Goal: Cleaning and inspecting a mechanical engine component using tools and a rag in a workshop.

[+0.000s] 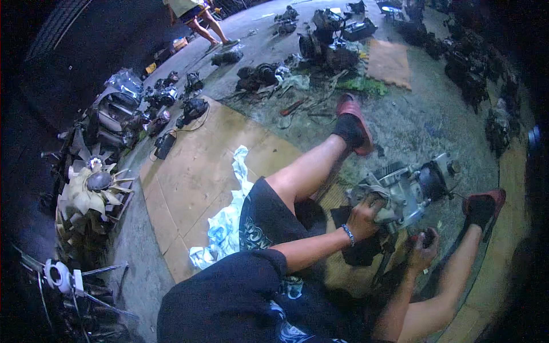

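Between my outstretched legs a silvery metal engine part (413, 193) with a dark round section lies on the floor. My left hand (365, 217), a beaded bracelet at its wrist, rests against the near left side of this part. Its fingers are curled on what looks like a pale grey rag (374, 191). Just right of and below the part, my right hand (423, 250) is closed around a small dark object (426, 236) with a bit of red beside it; its kind is hard to make out. Dark cloth (361, 251) lies beneath my left wrist.
Crumpled pale blue-white cloth (220, 231) lies on brown sheeting (209, 148) to my left. Beyond it stand fan blades (94, 186) and several engine parts. More greasy parts (326, 48) spread across the far floor, near a foam mat (389, 63). A person (200, 20) stands at the back.
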`<state>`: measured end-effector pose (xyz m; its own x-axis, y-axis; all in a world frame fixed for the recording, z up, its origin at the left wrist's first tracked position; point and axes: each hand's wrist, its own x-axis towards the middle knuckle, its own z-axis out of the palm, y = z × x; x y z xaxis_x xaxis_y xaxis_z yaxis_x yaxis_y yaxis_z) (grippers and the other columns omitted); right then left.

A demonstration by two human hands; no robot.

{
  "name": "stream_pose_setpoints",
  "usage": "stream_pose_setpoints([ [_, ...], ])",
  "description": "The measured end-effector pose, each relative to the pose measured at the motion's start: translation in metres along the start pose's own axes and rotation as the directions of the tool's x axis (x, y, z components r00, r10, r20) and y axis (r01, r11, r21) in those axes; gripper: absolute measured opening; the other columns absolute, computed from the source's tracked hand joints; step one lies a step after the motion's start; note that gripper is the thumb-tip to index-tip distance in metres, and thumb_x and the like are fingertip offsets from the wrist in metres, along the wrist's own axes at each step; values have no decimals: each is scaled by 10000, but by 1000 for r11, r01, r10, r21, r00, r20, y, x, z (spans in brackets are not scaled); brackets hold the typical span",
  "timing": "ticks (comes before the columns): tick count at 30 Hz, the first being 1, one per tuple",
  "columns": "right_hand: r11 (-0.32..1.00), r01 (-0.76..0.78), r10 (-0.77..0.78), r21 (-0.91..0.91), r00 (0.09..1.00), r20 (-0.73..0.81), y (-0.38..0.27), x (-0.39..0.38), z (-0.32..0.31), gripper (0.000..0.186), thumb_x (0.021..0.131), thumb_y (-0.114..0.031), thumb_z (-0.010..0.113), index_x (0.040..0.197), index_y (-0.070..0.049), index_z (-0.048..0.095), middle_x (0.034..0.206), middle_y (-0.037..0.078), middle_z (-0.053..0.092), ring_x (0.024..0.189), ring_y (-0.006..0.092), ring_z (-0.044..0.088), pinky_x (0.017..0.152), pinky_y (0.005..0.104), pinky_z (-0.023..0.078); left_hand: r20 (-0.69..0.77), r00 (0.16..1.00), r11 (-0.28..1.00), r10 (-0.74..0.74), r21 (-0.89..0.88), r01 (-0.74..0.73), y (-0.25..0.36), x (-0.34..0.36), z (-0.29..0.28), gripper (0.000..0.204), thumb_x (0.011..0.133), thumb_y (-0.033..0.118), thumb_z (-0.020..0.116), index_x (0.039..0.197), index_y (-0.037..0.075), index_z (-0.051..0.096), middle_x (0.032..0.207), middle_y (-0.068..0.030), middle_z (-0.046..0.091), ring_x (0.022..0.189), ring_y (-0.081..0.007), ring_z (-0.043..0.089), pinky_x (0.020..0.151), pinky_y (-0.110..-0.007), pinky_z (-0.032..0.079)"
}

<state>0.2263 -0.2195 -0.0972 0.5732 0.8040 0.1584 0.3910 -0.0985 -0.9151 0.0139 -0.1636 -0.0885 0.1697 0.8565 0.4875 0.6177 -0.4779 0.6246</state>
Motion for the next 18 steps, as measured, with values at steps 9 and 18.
stream_pose_setpoints([
  [9,998,35,-33,48,998,-46,-7,4,11,231,897,-151,571,1064,8,570,979,101,608,861,191,562,793,299,452,184,981,940,-58,342,-9,36,63,-8,336,657,159,666,978,79,607,936,-136,596,796,-353,606,676,-447,506],
  [18,993,23,-18,117,999,-46,-13,8,8,257,917,-200,551,1067,7,574,974,100,603,864,196,549,803,309,445,221,973,994,68,-98,-48,25,-3,-32,467,612,117,695,1062,51,585,1039,-165,576,938,-375,584,761,-415,509],
])
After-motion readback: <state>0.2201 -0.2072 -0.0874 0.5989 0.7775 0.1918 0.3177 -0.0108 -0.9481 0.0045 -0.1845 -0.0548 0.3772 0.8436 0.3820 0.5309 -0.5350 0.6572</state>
